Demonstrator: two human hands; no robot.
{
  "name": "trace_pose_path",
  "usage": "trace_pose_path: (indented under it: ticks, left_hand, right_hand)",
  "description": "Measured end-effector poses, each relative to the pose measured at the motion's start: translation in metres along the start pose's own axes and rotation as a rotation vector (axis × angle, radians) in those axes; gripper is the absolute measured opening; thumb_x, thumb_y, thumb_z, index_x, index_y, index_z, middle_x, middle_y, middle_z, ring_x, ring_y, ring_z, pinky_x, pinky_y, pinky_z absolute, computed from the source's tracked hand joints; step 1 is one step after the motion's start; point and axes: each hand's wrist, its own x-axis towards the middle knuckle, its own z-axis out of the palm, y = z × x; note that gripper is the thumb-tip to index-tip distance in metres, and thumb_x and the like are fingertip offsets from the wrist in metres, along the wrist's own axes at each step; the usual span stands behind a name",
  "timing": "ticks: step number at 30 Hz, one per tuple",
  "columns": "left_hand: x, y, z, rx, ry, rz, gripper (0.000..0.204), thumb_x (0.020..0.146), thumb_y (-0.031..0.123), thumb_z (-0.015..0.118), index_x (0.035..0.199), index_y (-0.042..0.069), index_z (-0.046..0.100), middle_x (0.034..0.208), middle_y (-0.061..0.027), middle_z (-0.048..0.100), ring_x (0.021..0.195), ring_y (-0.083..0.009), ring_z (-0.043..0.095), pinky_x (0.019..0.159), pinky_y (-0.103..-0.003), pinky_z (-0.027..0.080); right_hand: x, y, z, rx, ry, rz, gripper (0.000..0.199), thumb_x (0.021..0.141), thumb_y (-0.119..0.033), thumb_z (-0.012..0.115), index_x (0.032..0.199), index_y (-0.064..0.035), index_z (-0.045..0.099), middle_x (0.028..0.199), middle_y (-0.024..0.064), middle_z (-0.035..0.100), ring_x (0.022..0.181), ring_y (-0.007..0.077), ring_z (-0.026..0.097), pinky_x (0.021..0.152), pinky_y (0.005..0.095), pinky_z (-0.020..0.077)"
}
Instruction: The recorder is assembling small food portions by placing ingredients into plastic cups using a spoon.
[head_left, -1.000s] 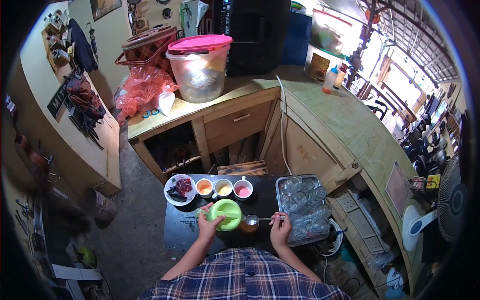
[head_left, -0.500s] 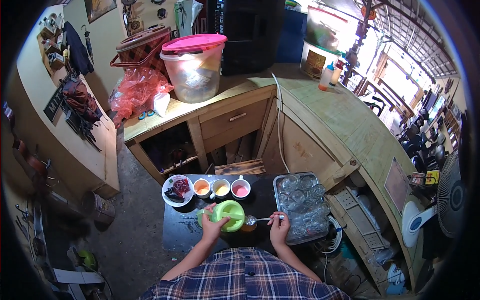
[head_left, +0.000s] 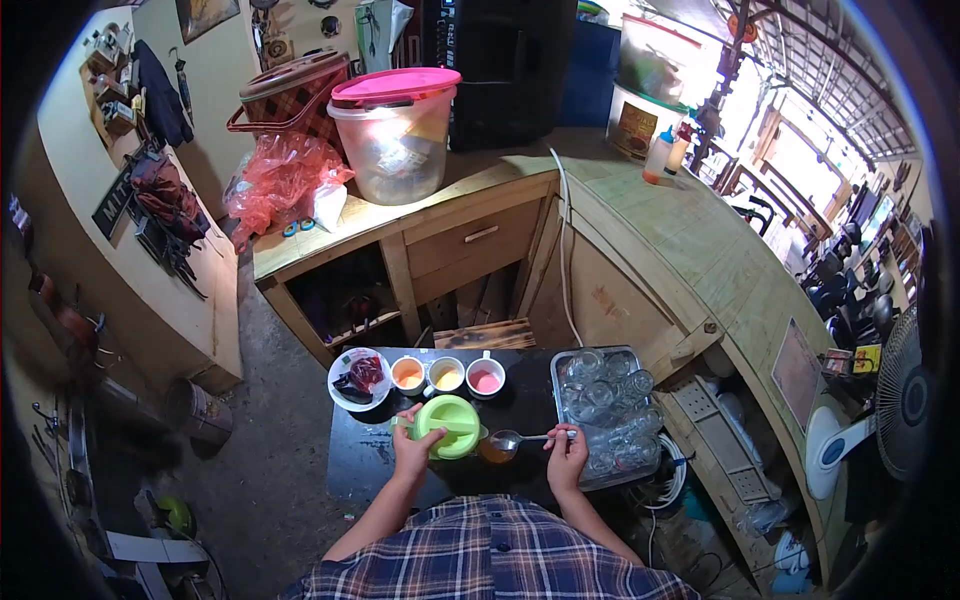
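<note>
My left hand (head_left: 411, 449) grips the handle side of a green jug with a green lid (head_left: 449, 427) on a small black table (head_left: 355, 463). My right hand (head_left: 566, 452) holds a metal spoon (head_left: 520, 438) by its handle. The spoon's bowl sits over a small glass of amber liquid (head_left: 495, 451) just right of the jug. Beyond the jug stand three small cups with orange (head_left: 407, 374), yellow (head_left: 446, 374) and pink (head_left: 485, 379) contents, and a white plate of dark red pieces (head_left: 358, 377).
A metal tray of several upturned glasses (head_left: 606, 408) lies at my right. A wooden counter (head_left: 640, 230) curves around ahead, carrying a big clear tub with a pink lid (head_left: 395, 125), a red plastic bag (head_left: 283, 180) and bottles (head_left: 665, 155). A fan (head_left: 880, 410) stands far right.
The view has shifted slightly. My hands, the jug and the spoon stay in nearly the same place over the glass.
</note>
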Motion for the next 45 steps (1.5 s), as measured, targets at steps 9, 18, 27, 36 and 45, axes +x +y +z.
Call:
trace_pose_path:
  ticks: [9,18,27,36,45]
  left_hand:
    - [0.000,0.004,-0.004,0.002,0.000,0.004,0.055,0.065,-0.005,0.078,0.098,0.011,0.037,0.131,-0.0127,0.046,0.120,-0.0236,0.049,0.101,-0.037,0.045]
    - [-0.005,0.000,0.004,0.052,-0.003,0.010,0.058,0.064,-0.004,0.080,0.100,0.010,0.038,0.127,-0.0122,0.048,0.120,-0.0234,0.049,0.101,-0.037,0.045]
    - [-0.003,-0.023,0.006,0.139,-0.051,0.121,0.060,0.062,0.000,0.084,0.101,0.009,0.039,0.126,-0.0116,0.047,0.119,-0.0227,0.047,0.101,-0.037,0.042]
    - [-0.004,-0.016,0.010,0.133,-0.052,0.107,0.060,0.062,0.000,0.084,0.098,0.010,0.037,0.127,-0.0125,0.046,0.119,-0.0233,0.047,0.100,-0.037,0.044]
    - [-0.006,-0.013,0.010,0.106,-0.054,0.099,0.060,0.063,-0.001,0.083,0.099,0.010,0.037,0.127,-0.0132,0.047,0.119,-0.0236,0.047,0.100,-0.037,0.044]
  right_hand:
    - [-0.005,-0.037,0.005,-0.469,-0.188,-0.552,0.003,0.091,-0.002,0.054,0.091,-0.0003,0.057,0.079,0.0101,0.064,0.068,0.0151,0.062,0.063,0.0261,0.0493]
    - [-0.003,-0.008,0.013,-0.017,0.014,-0.006,0.010,0.099,-0.008,0.047,0.101,0.0000,0.053,0.082,0.0068,0.059,0.063,0.0093,0.053,0.059,0.0246,0.0486]
    - [-0.003,-0.002,0.012,-0.011,0.008,0.055,0.010,0.099,-0.008,0.047,0.102,0.0000,0.053,0.083,0.0075,0.059,0.062,0.0097,0.053,0.059,0.0251,0.0500]
    - [-0.003,0.005,0.007,-0.006,0.020,0.068,0.010,0.099,-0.008,0.047,0.103,-0.0003,0.053,0.083,0.0076,0.059,0.062,0.0099,0.054,0.058,0.0256,0.0505]
    - [-0.002,0.008,0.005,0.031,0.020,0.108,0.010,0.099,-0.008,0.047,0.102,-0.0005,0.053,0.083,0.0076,0.058,0.063,0.0105,0.054,0.059,0.0263,0.0509]
